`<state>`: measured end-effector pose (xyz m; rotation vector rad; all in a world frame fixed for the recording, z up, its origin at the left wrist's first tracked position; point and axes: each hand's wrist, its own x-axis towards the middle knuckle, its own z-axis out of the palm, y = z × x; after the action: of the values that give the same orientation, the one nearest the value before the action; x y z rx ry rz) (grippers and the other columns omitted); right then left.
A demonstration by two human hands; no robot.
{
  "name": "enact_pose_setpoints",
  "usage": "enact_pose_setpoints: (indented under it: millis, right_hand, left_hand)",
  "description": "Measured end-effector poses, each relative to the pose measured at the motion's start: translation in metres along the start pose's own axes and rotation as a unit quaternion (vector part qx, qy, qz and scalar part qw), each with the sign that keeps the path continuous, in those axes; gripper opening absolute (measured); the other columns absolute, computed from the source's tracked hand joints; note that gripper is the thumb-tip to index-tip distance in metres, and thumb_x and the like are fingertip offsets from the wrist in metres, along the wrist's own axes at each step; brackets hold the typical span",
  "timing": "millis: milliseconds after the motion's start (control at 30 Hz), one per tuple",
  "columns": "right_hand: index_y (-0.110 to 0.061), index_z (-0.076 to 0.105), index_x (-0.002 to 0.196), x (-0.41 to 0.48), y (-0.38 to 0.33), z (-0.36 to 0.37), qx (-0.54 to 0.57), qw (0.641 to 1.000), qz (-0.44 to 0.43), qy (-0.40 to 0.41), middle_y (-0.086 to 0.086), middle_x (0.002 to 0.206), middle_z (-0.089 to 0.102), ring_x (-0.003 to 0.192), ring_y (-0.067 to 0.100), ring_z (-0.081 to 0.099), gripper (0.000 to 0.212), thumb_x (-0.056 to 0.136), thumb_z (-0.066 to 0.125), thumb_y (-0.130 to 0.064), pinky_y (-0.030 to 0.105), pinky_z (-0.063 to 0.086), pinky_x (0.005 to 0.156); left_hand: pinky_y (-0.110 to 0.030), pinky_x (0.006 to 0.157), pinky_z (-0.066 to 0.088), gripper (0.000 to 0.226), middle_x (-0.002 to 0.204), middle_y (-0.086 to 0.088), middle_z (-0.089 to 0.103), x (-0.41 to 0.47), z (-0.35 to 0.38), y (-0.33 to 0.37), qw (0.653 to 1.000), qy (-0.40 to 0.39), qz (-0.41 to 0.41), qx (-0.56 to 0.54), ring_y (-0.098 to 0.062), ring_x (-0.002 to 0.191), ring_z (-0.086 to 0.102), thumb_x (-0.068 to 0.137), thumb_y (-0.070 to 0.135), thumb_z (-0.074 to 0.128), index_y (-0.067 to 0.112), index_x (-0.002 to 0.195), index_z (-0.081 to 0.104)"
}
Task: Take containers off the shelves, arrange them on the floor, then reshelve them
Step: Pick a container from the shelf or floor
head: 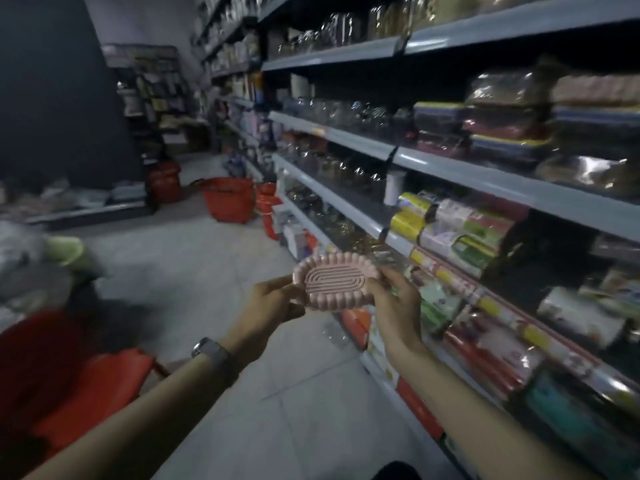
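- Between the two hands, raised in mid-air, is a pink oval plastic dish point(334, 283) with a scalloped rim and a grooved inner face. It is tilted so that its inside faces the camera.
- At the dish's left end, the left hand point(273, 304) grips it. Its fingers point(292, 306) are curled close together under the rim, with the thumb along the upper edge.
- At the right end, the right hand point(398, 306) pinches the rim with its thumb on top. Its other fingers are tucked behind the dish, so I cannot tell whether they are spread.
- Back from the left fingers, a silver wristwatch point(209, 351) sits on the wrist.
- Just beyond the right fingertips run long grey metal shelves point(450, 174). The dish is close to a lower tier's edge but does not rest on it.
- To the right of those fingers, colourful wrapped packets point(460, 233) fill the tiers. Clear jars point(346, 168) stand higher up and farther along.
- Beneath the fingers of both hands lies a pale tiled floor point(284, 393).
- Well past the left fingers, down the aisle, a red plastic basket point(228, 199) stands on the floor.
- Down beside the left forearm is a second red plastic shape point(69, 375), too blurred to name.
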<state>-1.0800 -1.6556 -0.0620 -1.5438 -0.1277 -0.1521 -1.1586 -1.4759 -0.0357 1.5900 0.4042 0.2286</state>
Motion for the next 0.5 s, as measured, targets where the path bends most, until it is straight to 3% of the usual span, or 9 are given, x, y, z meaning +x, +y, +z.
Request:
enact_pose_setpoints:
  millis: [67,100,167,233,367,433,500]
  right_hand:
    - [-0.029,0.079,0.104,0.0,0.026,0.023,-0.018,0.999,0.023,-0.017,-0.008,0.1,0.078,0.096,0.017,0.074,0.02,0.09,0.067,-0.021,0.039,0.062,0.081]
    - [-0.036,0.08,0.097,0.0,0.04,0.034,-0.025,0.999,0.038,-0.029,-0.013,0.095,0.079,0.095,0.014,0.074,0.017,0.091,0.067,-0.025,0.039,0.062,0.082]
    - [-0.042,0.078,0.087,-0.002,0.067,0.053,-0.033,0.996,0.066,-0.048,-0.021,0.085,0.076,0.088,0.0,0.072,0.022,0.096,0.069,-0.024,0.022,0.058,0.077]
    - [-0.036,0.078,0.089,-0.004,0.093,0.069,-0.042,0.993,0.097,-0.052,-0.023,0.081,0.074,0.08,-0.009,0.067,0.019,0.097,0.071,-0.021,0.01,0.049,0.069]
    - [-0.03,0.077,0.08,-0.011,0.168,0.097,-0.07,0.982,0.164,-0.055,-0.016,0.086,0.077,0.086,0.007,0.07,0.018,0.094,0.073,-0.019,0.02,0.049,0.073]
    - [-0.026,0.077,0.077,-0.017,0.203,0.109,-0.085,0.973,0.207,-0.063,-0.016,0.081,0.077,0.084,0.01,0.07,0.018,0.093,0.073,-0.018,0.021,0.052,0.072]
    - [-0.024,0.078,0.074,-0.022,0.237,0.119,-0.099,0.958,0.263,-0.06,-0.012,0.078,0.077,0.086,0.017,0.072,0.015,0.087,0.069,-0.023,0.032,0.059,0.08]
  left_hand:
    - [-0.038,0.09,0.059,0.028,0.101,-0.008,0.08,0.01,-0.019,-0.02,0.999,0.024,-0.026,-0.006,-0.028,0.098,0.075,0.092,0.0,0.058,0.016,0.103,0.078]
    - [-0.037,0.088,0.059,0.029,0.101,-0.008,0.08,0.015,-0.028,-0.032,0.999,0.033,-0.04,-0.005,-0.028,0.097,0.075,0.091,-0.001,0.058,0.016,0.104,0.078]
    - [-0.035,0.086,0.059,0.031,0.099,-0.009,0.08,0.025,-0.044,-0.059,0.997,0.046,-0.07,-0.002,-0.024,0.091,0.075,0.089,-0.002,0.059,0.015,0.104,0.079]
    - [-0.034,0.086,0.06,0.03,0.099,-0.006,0.08,0.036,-0.058,-0.091,0.993,0.063,-0.097,0.008,-0.02,0.088,0.073,0.09,0.0,0.061,0.017,0.106,0.079]
    - [-0.034,0.091,0.06,0.031,0.101,0.001,0.081,0.057,-0.083,-0.17,0.986,0.069,-0.145,0.037,-0.021,0.103,0.074,0.087,0.001,0.066,0.022,0.105,0.08]
    - [-0.034,0.091,0.06,0.034,0.102,-0.003,0.08,0.066,-0.09,-0.21,0.98,0.072,-0.184,0.02,-0.023,0.104,0.073,0.082,-0.004,0.068,0.018,0.103,0.081]
    - [-0.033,0.086,0.059,0.031,0.103,-0.006,0.08,0.073,-0.095,-0.248,0.97,0.094,-0.224,0.0,-0.024,0.101,0.073,0.084,-0.005,0.066,0.018,0.098,0.08]
